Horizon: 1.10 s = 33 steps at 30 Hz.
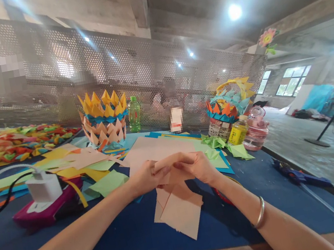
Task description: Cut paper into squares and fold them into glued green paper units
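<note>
Both my hands pinch one small piece of peach paper (175,175) over the middle of the table. My left hand (146,177) grips its left side, and my right hand (198,167) has the right side, fingers bent over the top edge. Below lie several loose peach paper squares (184,212), overlapping on the blue table top (122,240). Just beyond my hands spreads a larger stack of peach sheets (145,148). Partly hidden by my right forearm is a red-rimmed round thing (223,195), perhaps scissors or a tape roll; I cannot tell.
At left stand a purple power strip (48,210) with a white charger (44,187) and a pile of folded paper pieces (11,143). Behind are a folded-paper basket (105,123), a green bottle (134,114) and another basket (221,115). A glue gun (301,174) lies at right.
</note>
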Available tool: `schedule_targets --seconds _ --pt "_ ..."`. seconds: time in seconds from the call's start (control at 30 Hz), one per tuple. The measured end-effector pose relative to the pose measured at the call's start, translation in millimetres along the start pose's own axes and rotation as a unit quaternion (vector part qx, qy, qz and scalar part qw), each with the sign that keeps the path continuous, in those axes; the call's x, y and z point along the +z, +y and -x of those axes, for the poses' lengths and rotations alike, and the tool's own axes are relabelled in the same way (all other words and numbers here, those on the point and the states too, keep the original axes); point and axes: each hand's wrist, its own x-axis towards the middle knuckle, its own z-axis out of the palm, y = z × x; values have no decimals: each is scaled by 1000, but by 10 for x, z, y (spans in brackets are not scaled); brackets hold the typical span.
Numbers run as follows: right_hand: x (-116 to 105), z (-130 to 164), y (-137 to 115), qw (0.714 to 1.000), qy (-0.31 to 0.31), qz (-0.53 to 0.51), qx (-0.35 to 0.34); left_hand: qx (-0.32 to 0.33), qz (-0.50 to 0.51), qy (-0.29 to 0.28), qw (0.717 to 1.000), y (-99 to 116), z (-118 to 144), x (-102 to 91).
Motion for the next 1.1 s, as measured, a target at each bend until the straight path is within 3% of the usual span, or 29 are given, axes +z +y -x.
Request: schedule_targets --seconds 0.1,0.17,0.3,0.37,0.43,0.5,0.57,0.6,0.77,0.9,1.0,1.1 --pt "-24 -26 14 1000 13 3 9 -15 -70 -31 997 91 31 23" --pt "-86 -65 0 999 37 5 6 -30 -107 -23 994 125 35 18" --pt "-353 -73 -120 997 75 14 -6 -34 -115 -7 993 116 7 -26" --pt "-526 30 -189 993 64 98 -9 -28 -107 -7 994 112 -5 -47" --pt "-679 216 -223 964 26 266 1 -21 -91 -10 996 127 -8 -59" --pt "-782 440 -207 912 -11 407 45 -17 -76 -16 997 155 -6 -64" --pt "-828 642 -149 877 -59 469 88 -15 -64 -17 998 182 -4 -64" --pt "-833 718 -110 872 -73 473 99 -15 -60 -16 998 191 -3 -63" --pt "-802 808 62 886 -70 432 154 -16 -43 -8 999 189 -10 -62" --pt "-741 692 39 920 8 367 133 -4 -26 16 1000 188 -17 -68" --pt "-611 551 -103 970 40 191 146 13 -9 44 999 216 -17 -84" --pt "-404 364 -228 983 7 -4 186 32 8 73 997 263 -17 -130"
